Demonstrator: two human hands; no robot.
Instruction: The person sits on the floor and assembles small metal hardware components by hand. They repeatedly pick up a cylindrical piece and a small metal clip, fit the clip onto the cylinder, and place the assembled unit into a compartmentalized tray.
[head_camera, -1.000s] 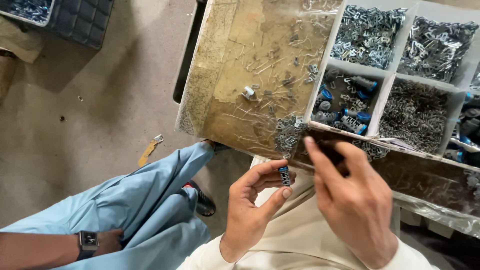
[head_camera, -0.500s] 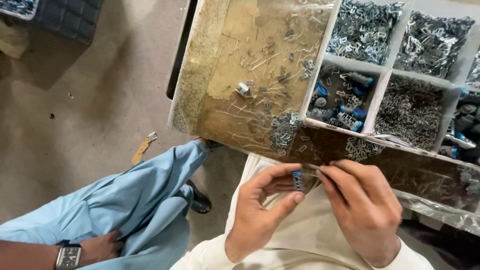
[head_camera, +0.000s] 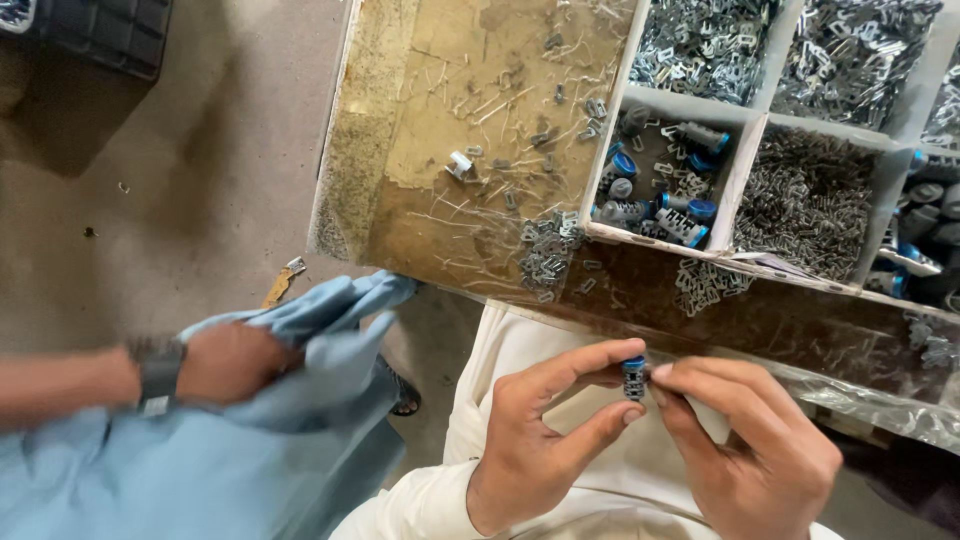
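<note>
Over my lap, my left hand (head_camera: 545, 430) and my right hand (head_camera: 760, 450) meet on a small grey ribbed cylinder with a blue cap (head_camera: 634, 377). The left thumb and forefinger pinch it; the right fingertips press on its right side. Just ahead stands a worn wooden work table (head_camera: 430, 130) strewn with small metal clips (head_camera: 545, 255). A white divided tray (head_camera: 738, 175) on it holds more blue-capped cylinders (head_camera: 660, 195) in its near compartment and heaps of metal clips (head_camera: 810, 195) in the others.
To my left sits another person in light blue clothes (head_camera: 300, 400), a hand with a dark wristwatch (head_camera: 160, 375) resting on the knee. The concrete floor (head_camera: 180, 200) spreads to the left, with a dark crate (head_camera: 90, 35) at the top left corner.
My hands have drawn together on the small cylinder and sunk lower in view. The other person's watch hand has risen onto the blue-clad knee. The view has shifted left.
</note>
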